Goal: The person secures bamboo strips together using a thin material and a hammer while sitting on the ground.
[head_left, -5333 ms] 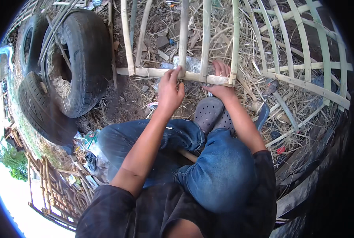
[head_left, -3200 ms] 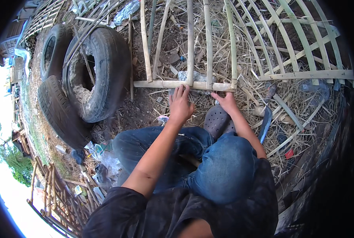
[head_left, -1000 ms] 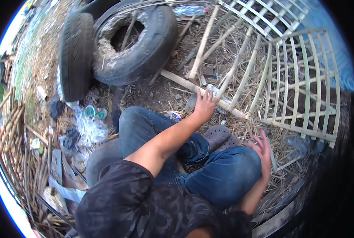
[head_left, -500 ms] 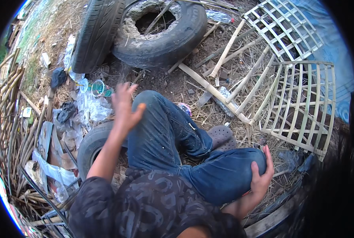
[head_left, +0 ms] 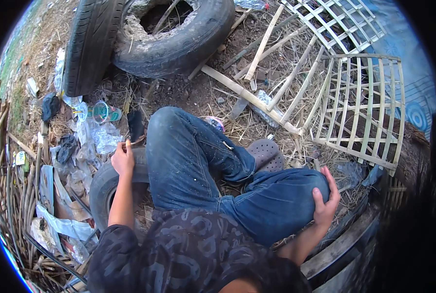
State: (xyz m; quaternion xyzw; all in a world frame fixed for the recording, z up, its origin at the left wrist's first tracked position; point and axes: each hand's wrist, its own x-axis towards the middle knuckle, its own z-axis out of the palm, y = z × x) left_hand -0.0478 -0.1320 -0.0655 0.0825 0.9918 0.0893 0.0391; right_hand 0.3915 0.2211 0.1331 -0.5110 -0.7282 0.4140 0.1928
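Observation:
My left hand [head_left: 123,158] is closed beside my left knee, above the small tyre [head_left: 99,188]. Its fingers pinch the near end of what looks like a dark broad-bladed knife [head_left: 135,125], which points away from me. The handle is mostly hidden in my grip. My right hand [head_left: 325,201] lies against the outer side of my right knee, fingers stretched out, holding nothing. Beyond that knee stands a bamboo lattice [head_left: 357,105] of crossed strips. Loose bamboo strips [head_left: 249,95] lie on the ground ahead of my knees.
Two large tyres stand and lie at the far left: an upright one [head_left: 92,46] and a concrete-lined one [head_left: 179,56]. Plastic litter [head_left: 105,136] and a pile of sticks [head_left: 13,195] spread along the left. A second lattice [head_left: 335,24] and blue sheeting [head_left: 403,73] are at the far right.
My left hand has come back from beyond my left knee and closed on the dark broad-bladed knife. My right hand stays at the right knee. The view has shifted slightly.

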